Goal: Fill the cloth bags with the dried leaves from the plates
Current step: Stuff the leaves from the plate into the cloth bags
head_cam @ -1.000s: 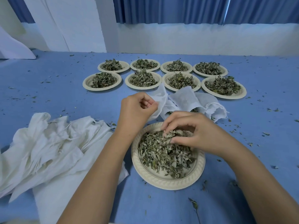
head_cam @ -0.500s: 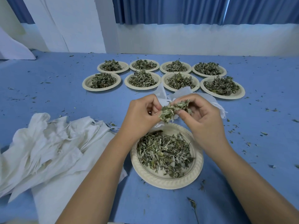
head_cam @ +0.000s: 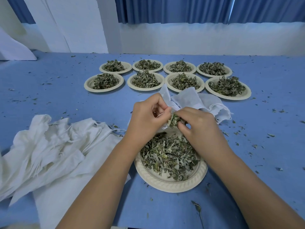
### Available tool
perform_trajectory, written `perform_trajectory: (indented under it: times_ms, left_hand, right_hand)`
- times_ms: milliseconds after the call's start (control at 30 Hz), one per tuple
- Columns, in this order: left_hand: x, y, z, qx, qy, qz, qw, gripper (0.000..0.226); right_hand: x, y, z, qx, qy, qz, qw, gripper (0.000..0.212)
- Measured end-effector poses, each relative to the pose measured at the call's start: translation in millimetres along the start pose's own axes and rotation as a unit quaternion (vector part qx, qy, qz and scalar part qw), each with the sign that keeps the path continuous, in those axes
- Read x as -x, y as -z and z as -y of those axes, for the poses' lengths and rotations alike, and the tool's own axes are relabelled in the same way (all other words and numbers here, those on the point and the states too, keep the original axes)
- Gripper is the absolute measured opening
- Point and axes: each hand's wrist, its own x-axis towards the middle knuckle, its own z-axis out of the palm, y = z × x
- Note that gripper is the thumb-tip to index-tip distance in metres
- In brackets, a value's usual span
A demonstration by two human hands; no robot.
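Observation:
A cream paper plate (head_cam: 171, 184) heaped with dried leaves (head_cam: 168, 156) sits in front of me on the blue table. Above its far rim my left hand (head_cam: 145, 118) grips the mouth of a white cloth bag (head_cam: 166, 95). My right hand (head_cam: 198, 126) pinches a clump of dried leaves (head_cam: 174, 120) right at that mouth, fingertips almost touching the left hand. The bag's body is mostly hidden behind my hands.
Several more plates of dried leaves stand in two rows at the back, such as the plate (head_cam: 228, 88) on the right. More white bags (head_cam: 208, 104) lie behind my hands. A pile of white cloth bags (head_cam: 54, 146) covers the left. Leaf crumbs litter the table.
My right hand lifted a pinch of leaves off the plate and carried it to the bag mouth held by my left hand, now pressing it in lower and closer.

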Motion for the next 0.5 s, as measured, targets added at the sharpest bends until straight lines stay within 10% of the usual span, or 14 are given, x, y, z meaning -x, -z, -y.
perform_trajectory:
  times_ms: [200,500]
  left_hand:
    - [0.6,0.5,0.9,-0.041,-0.028,0.0,0.999,0.015]
    - [1.5,2.0,-3.9,-0.011,-0.044,-0.001,0.999,0.016]
  right_hand:
    - [3.4,6.5,-1.0,-0.111,-0.073,0.106,0.985,0.042]
    - [3.3,2.8,5.5,-0.272,-0.209,-0.005,0.939,0.019]
